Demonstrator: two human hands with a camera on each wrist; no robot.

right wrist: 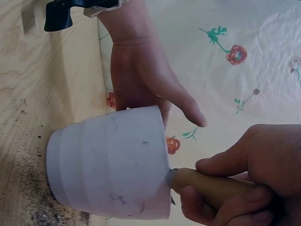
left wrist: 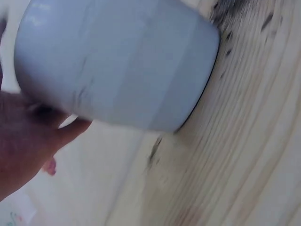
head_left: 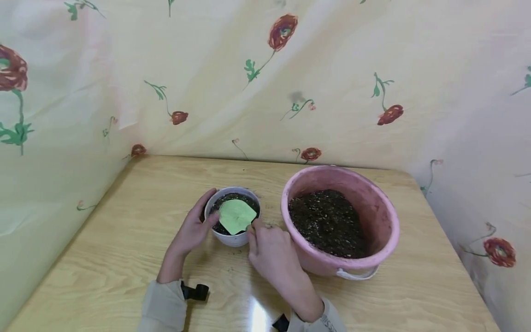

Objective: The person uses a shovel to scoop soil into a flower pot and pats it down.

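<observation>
A white flowerpot (head_left: 235, 240) with dark soil stands on the table. My left hand (head_left: 198, 225) holds the pot's left side, its thumb over the rim and its fingers along the outer wall. In the left wrist view part of that hand (left wrist: 28, 136) lies against the pot's ribbed wall (left wrist: 117, 61). With my right hand (head_left: 274, 251) I grip the wooden handle (right wrist: 211, 186) of a small trowel. The trowel's light green blade (head_left: 236, 216) lies over the soil inside the pot, and its neck crosses the near right rim.
Right of the pot stands a large pink bucket (head_left: 386, 221), partly filled with dark soil (head_left: 325, 221), its white handle (head_left: 357, 275) hanging at the front. Soil crumbs (right wrist: 44, 207) are scattered on the wooden table (head_left: 112, 258) by the pot. Flowered sheeting (head_left: 215, 83) encloses the back and sides.
</observation>
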